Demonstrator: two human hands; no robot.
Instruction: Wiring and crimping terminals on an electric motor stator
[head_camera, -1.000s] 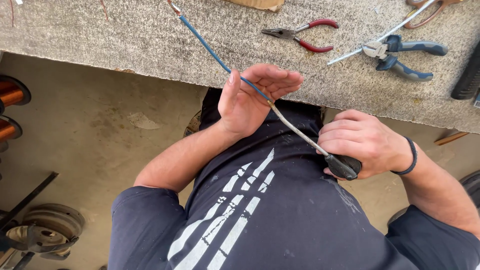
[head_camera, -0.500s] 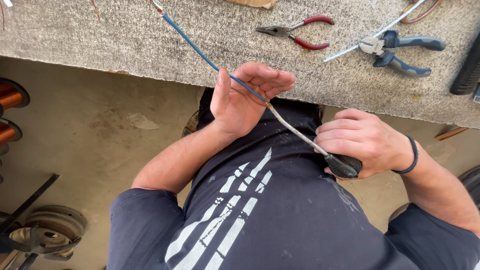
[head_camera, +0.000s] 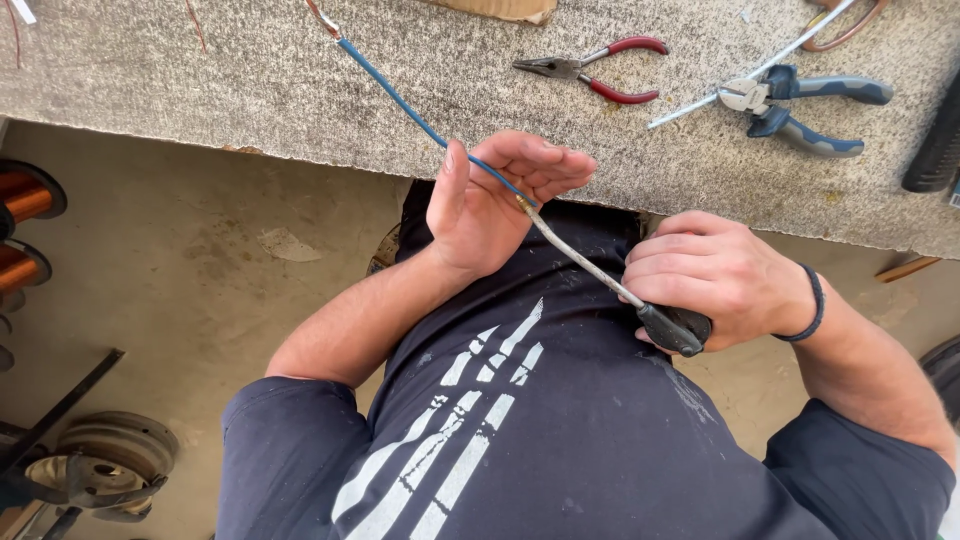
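A person in a dark shirt with pale stripes stands at a rough grey desk (head_camera: 250, 90), working a length of wire with both hands. The left hand (head_camera: 490, 200) is half open, palm turned up, its fingers (head_camera: 545, 165) curled loosely over a blue wire (head_camera: 400, 95) that crosses the palm and runs up and away over the desk to a bare copper end near the far edge. Just past the palm the blue covering stops and a pale grey stretch of the wire (head_camera: 580, 262) slopes down to the right hand (head_camera: 715, 280). That hand is closed in a fist around a tool with a black handle (head_camera: 675, 328), whose end pokes out below the fingers and meets the grey stretch; a dark band circles the wrist.

On the desk beyond the hands lie red-handled pliers (head_camera: 600, 72) and, well to their right, blue-handled pliers (head_camera: 800, 105) beside a thin white rod (head_camera: 700, 100). Spools of copper wire (head_camera: 25, 200) sit on the floor at the left, with round metal parts (head_camera: 110, 450) lower down.
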